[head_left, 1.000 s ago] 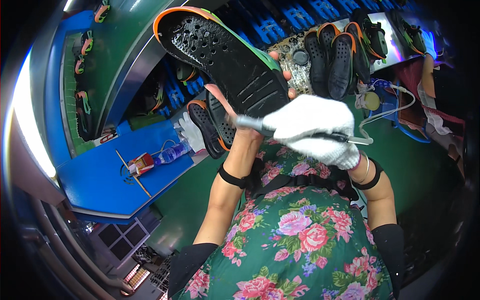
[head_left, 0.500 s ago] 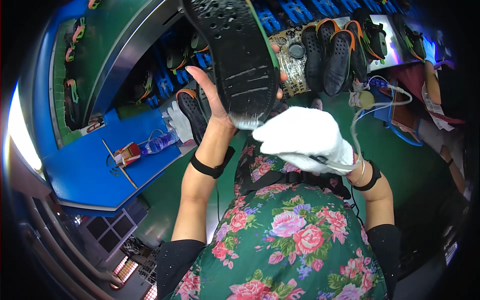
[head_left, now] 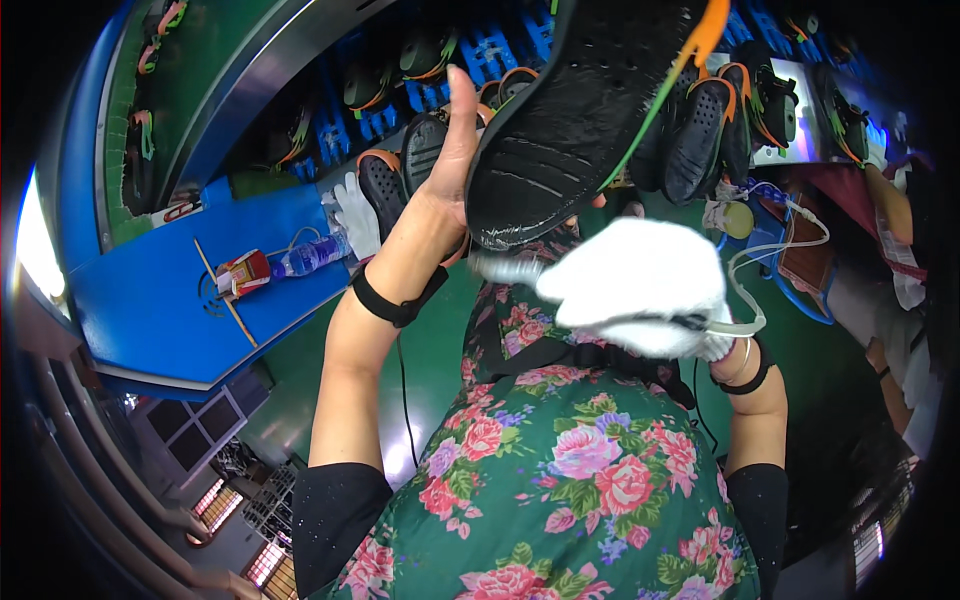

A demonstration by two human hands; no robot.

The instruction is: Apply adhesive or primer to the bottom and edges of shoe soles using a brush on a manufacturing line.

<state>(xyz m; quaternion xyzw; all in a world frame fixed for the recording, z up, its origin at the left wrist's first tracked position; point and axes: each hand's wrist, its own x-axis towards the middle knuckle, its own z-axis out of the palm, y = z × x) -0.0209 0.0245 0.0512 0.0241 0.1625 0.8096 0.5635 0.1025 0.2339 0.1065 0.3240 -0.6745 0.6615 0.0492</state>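
Note:
My left hand (head_left: 452,175), bare, is closed round a black shoe sole (head_left: 565,135) with rows of small holes, short ridges and a green and orange rim. Its thumb stands up along the left side; most of the fingers are hidden behind the sole. The sole's rounded lower end looks wet and shiny. My right hand (head_left: 640,275), in a white glove, grips a brush (head_left: 508,270) whose pale bristles are blurred just below that end. A clear hose (head_left: 755,310) runs from the right hand. Whether the bristles touch the sole I cannot tell.
More black soles with orange straps (head_left: 695,135) stand in rows behind. On the blue table (head_left: 150,330) at the left lie a bottle (head_left: 310,257), a red carton (head_left: 243,273), a stick and a white glove (head_left: 355,215). Another person's arm (head_left: 888,205) shows at the right.
The sole has shifted right and tilted, its upper end leaning right. My right hand and the brush have moved slightly right and down. The left thumb is now more upright.

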